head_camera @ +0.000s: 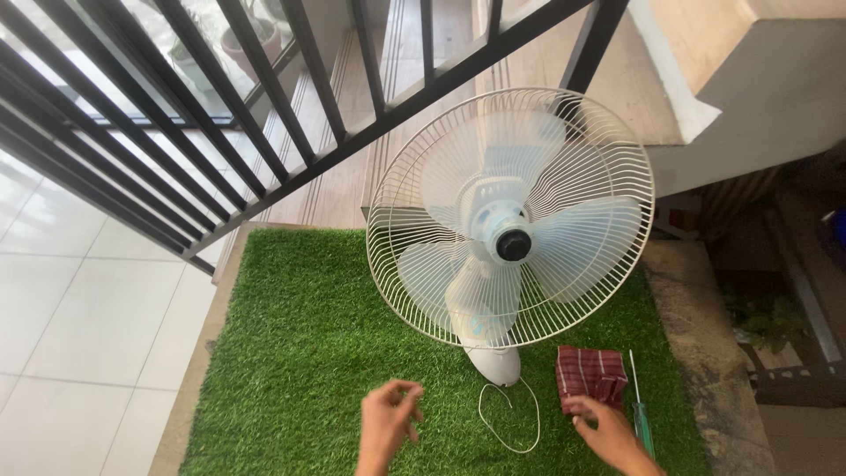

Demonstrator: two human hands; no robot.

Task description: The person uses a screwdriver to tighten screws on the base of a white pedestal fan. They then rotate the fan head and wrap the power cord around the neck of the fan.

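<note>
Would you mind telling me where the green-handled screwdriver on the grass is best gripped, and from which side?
Probably by its green handle, from above: the screwdriver lies flat, thin shaft pointing away, and the handle is the thick end nearest the right hand.

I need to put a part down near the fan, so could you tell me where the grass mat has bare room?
The green mat is bare left of the fan, from its base to the tiled floor. Crowded on the right: wire loop, red checked cloth under the right hand, green-handled screwdriver. The left hand hovers in the middle.
</note>
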